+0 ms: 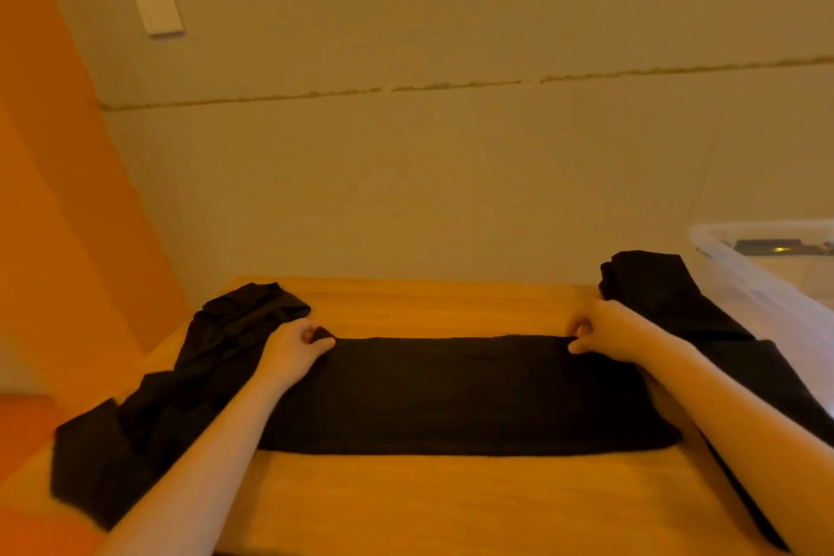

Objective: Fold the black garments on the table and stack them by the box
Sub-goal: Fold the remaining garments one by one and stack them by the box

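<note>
A black garment (460, 393) lies flat on the wooden table (428, 506) as a wide folded rectangle. My left hand (295, 350) pinches its far left corner between thumb and fingers. My right hand (604, 332) pinches its far right corner the same way. A heap of crumpled black garments (180, 375) lies at the table's left side, partly under my left forearm. A stack of black garments (677, 302) lies on the right, beside the clear plastic box (767, 280).
The table's far edge meets a beige wall. An orange wall runs along the left. The clear box stands at the right edge of the view with a dark object inside it. Bare wood shows in front of the flat garment.
</note>
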Tool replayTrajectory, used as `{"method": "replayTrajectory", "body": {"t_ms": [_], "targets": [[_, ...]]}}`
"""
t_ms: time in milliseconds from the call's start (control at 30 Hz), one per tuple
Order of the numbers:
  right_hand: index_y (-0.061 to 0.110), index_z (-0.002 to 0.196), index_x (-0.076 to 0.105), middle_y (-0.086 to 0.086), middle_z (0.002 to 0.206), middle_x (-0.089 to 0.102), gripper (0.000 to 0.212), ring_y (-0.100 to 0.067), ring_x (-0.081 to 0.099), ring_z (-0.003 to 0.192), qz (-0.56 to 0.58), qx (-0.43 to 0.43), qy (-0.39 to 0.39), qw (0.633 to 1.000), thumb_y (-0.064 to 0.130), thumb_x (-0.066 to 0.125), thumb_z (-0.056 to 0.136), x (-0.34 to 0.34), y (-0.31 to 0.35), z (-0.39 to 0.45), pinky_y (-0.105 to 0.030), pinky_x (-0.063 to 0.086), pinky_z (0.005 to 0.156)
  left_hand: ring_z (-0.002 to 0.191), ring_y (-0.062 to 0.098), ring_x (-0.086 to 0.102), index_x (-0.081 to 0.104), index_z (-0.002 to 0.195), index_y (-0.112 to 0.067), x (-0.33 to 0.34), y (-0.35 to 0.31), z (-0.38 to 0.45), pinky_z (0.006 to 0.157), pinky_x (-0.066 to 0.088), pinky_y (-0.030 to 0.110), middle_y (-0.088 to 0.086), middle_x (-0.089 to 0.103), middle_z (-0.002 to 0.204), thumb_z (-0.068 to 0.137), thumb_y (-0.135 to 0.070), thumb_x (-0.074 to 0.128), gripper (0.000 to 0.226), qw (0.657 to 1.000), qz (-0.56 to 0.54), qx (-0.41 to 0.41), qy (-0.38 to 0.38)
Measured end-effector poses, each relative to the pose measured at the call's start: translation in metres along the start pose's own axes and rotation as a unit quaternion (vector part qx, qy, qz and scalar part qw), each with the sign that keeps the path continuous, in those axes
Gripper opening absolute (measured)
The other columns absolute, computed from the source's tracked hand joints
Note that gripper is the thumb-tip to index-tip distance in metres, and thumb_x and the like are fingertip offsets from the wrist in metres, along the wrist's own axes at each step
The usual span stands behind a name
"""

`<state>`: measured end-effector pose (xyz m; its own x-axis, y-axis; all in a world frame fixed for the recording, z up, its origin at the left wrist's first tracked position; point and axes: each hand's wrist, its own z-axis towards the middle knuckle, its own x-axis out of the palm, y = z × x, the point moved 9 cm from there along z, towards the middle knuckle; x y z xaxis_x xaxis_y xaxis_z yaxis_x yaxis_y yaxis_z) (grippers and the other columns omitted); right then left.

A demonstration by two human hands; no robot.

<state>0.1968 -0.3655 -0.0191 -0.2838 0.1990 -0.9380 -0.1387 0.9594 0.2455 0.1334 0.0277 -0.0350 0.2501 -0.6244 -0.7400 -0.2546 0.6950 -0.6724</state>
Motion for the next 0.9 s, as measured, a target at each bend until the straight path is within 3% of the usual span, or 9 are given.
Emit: {"method": "replayTrajectory", "body": {"t_ms": [100,233,300,433,600,700,767,900], "targets": [[0.017,0.118,0.058,-0.004,0.115,0.062,0.028,-0.016,0.058,0.103,0.023,0.026,-0.047,0.998,0.026,0.054,0.092,0.008,-0.008,0.009,-0.025,0.045,0.090,0.098,0.019,0.056,0.065,0.107,-0.011,-0.001,0.004,0.001,0.083,0.041,0.028,0.007,0.063,0.107,0.090,-0.018,0.061,0.019,0.996,0.005,0.022,-0.084],[0.018,0.127,0.051,-0.006,0.123,0.058,0.036,-0.019,0.057,0.107,0.018,0.054,-0.035,0.998,0.022,0.055,0.092,0.012,-0.008,0.012,-0.028,0.046,0.090,0.095,0.017,0.056,0.066,0.107,-0.010,-0.004,0.009,0.008,0.084,0.041,0.026,0.006,0.063,0.108,0.090,-0.018,0.061,0.019,0.993,0.039,0.023,-0.109],[0.020,0.129,0.049,-0.005,0.119,0.059,0.038,-0.019,0.059,0.102,-0.018,0.069,-0.028,0.997,0.021,0.055,0.091,0.013,-0.013,0.012,-0.028,0.048,0.087,0.100,0.020,0.057,0.066,0.108,-0.011,-0.003,0.010,0.011,0.086,0.041,0.026,0.006,0.061,0.111,0.090,-0.020,0.061,0.021,0.992,0.063,0.021,-0.111],[0.011,0.116,0.057,-0.003,0.085,0.058,0.025,-0.015,0.055,0.072,-0.021,0.099,-0.082,0.991,0.015,0.052,0.092,0.005,-0.027,0.010,-0.028,0.049,0.074,0.101,0.021,0.058,0.068,0.106,-0.011,-0.006,0.012,0.013,0.087,0.042,0.029,0.005,0.063,0.108,0.092,-0.022,0.059,0.021,0.991,0.062,0.007,-0.119],[0.009,0.118,0.058,-0.014,0.106,0.062,0.028,-0.024,0.059,0.090,0.055,0.112,-0.136,0.983,0.013,0.056,0.090,-0.005,-0.030,0.007,-0.032,0.046,0.080,0.091,0.017,0.055,0.068,0.101,-0.011,-0.012,0.018,0.011,0.083,0.042,0.031,0.000,0.060,0.093,0.092,-0.021,0.057,0.018,0.990,0.016,-0.011,-0.139],[0.009,0.117,0.058,-0.007,0.093,0.060,0.026,-0.014,0.054,0.075,0.067,0.117,-0.161,0.978,0.011,0.054,0.091,-0.008,-0.036,0.009,-0.030,0.045,0.075,0.091,0.013,0.051,0.068,0.101,-0.011,-0.017,0.019,0.007,0.084,0.040,0.030,-0.002,0.059,0.094,0.092,-0.020,0.057,0.017,0.987,-0.004,-0.007,-0.161],[0.007,0.116,0.058,-0.002,0.083,0.053,0.025,-0.008,0.045,0.064,0.080,0.117,-0.184,0.973,0.007,0.053,0.092,-0.007,-0.040,0.010,-0.028,0.042,0.071,0.090,0.014,0.053,0.067,0.098,-0.012,-0.018,0.020,0.004,0.080,0.039,0.029,-0.002,0.060,0.093,0.092,-0.019,0.057,0.014,0.986,-0.014,-0.011,-0.166],[0.006,0.110,0.059,-0.006,0.083,0.054,0.020,-0.014,0.048,0.066,0.055,0.117,-0.207,0.970,0.006,0.051,0.092,-0.002,-0.037,0.009,-0.025,0.039,0.059,0.070,0.013,0.053,0.062,0.096,-0.011,-0.011,0.015,0.002,0.062,0.041,0.025,-0.003,0.057,0.078,0.091,-0.013,0.057,0.007,0.989,0.014,-0.001,-0.148]]}}
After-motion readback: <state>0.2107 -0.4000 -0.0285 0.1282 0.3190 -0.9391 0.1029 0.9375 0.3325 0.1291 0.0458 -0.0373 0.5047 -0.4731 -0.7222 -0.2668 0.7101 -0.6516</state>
